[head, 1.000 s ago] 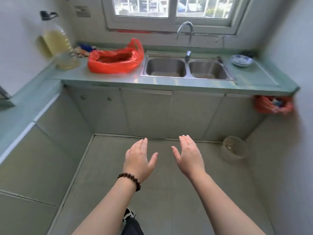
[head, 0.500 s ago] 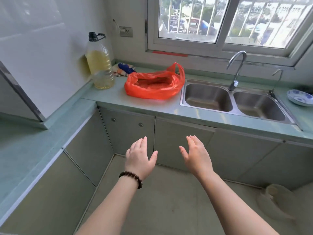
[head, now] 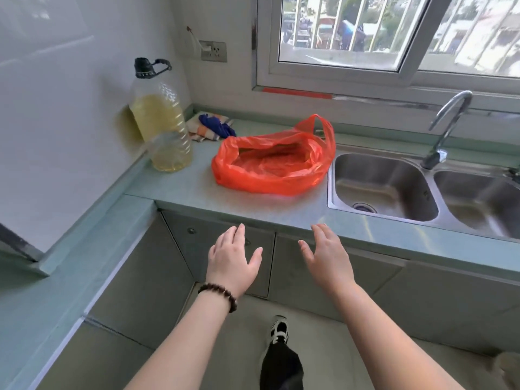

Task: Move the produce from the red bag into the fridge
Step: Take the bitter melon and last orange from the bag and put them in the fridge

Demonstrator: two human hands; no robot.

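Both hands reached forward, palms down, fingers straight: left hand (head: 232,261), right hand (head: 327,258); grip wide, empty, short of red bag (head: 271,161) on desk (head: 180,190).

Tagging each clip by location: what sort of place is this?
A home kitchen, most likely: a steel double sink with a tap set in a green counter, cabinet doors below, and a big bottle of cooking oil.

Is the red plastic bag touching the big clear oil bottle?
Apart. The head view shows bare green countertop between the red plastic bag and the oil bottle.
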